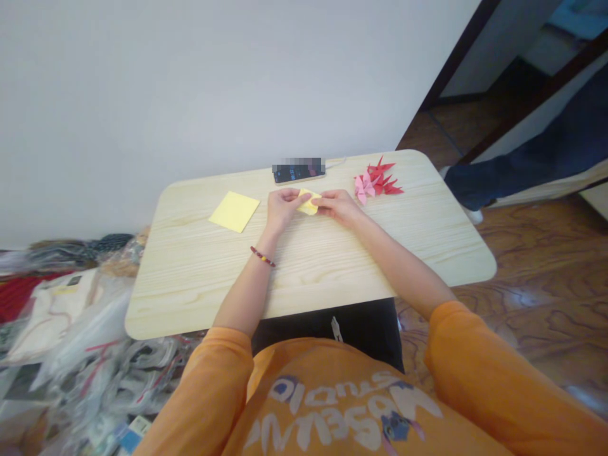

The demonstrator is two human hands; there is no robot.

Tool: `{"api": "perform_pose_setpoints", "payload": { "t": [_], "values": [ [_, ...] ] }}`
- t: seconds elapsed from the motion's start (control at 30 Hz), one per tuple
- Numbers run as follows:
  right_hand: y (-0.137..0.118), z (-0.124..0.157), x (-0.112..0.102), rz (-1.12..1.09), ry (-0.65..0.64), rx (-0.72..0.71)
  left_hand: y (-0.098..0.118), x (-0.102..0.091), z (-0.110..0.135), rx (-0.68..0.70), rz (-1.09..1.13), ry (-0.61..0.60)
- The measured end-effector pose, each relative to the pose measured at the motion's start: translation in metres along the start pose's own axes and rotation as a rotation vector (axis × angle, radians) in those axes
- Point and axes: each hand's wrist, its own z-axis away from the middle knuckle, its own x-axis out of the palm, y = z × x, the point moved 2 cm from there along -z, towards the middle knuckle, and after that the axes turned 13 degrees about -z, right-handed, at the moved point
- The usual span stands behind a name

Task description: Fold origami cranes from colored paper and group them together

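Both my hands meet over the far middle of a light wooden table (199, 285), pinching a small folded yellow paper piece (309, 202) between them. My left hand (281, 207), with a red bead bracelet on its wrist, grips the piece's left side with curled fingers. My right hand (341, 206) holds its right side, fingers closed on it. A flat stack of yellow paper sheets (234, 211) lies on the table to the left of my left hand.
Folded pink paper figures (363, 187) and red paper figures (384, 178) sit at the far right of the table. A dark phone (298, 170) lies at the far edge by the wall. Plastic bags and clutter (76, 342) fill the floor at left. Another person's leg (522, 164) shows at right.
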Motion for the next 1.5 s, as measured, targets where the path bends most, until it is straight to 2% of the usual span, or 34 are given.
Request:
{"api": "perform_pose_setpoints", "payload": {
  "t": [1.1, 1.5],
  "values": [
    [-0.0004, 0.0006, 0.0008, 0.033, 0.029, -0.016, -0.0026, 0.0006, -0.0002, -0.003, 0.048, -0.033],
    [-0.0013, 0.0022, 0.0027, 0.060, 0.034, 0.000, -0.0076, -0.0019, -0.0042, 0.012, -0.052, 0.036]
  ]
}}
